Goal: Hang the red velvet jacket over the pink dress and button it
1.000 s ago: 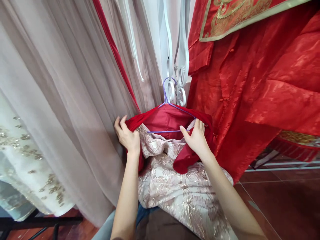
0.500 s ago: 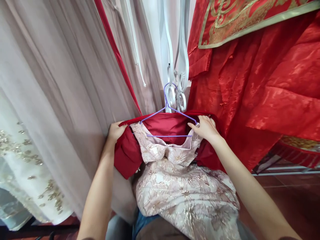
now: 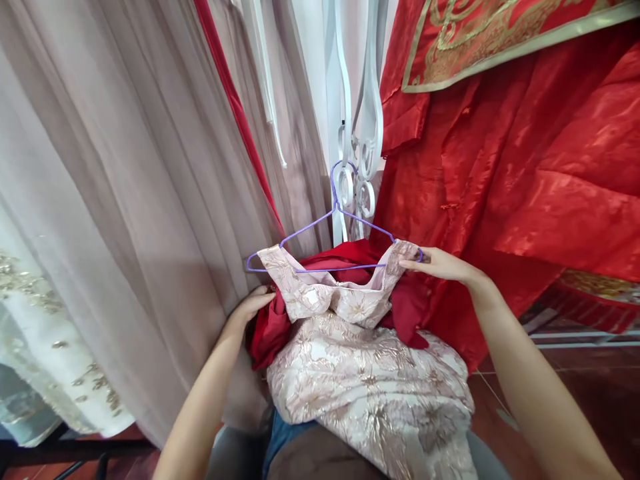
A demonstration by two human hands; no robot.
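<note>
A pale pink brocade dress (image 3: 370, 373) with metallic floral patterning hangs by its straps from a purple wire hanger (image 3: 310, 229). The hanger's hook is caught on white scrolled metalwork. Behind the bodice a dark red garment (image 3: 273, 331) is bunched, showing at both sides and through the neckline. My left hand (image 3: 254, 304) is closed on its left part, below the hanger's left end. At the other shoulder, my right hand (image 3: 443, 264) pinches the dress strap by the hanger's right end, thumb in front. Its other fingers are partly hidden.
Greyish-pink drapes (image 3: 150, 200) fill the left side, with a white beaded gown (image 3: 95, 393) at the far left. White scrolled metalwork (image 3: 373, 133) stands ahead. Red satin cloth (image 3: 525, 167) with a gold-patterned panel (image 3: 480, 40) hangs on the right, above a tiled floor.
The red garment has dropped from along the hanger's top and bunched behind the dress, baring the hanger's ends. My left hand moved down and inward; my right hand shifted slightly outward.
</note>
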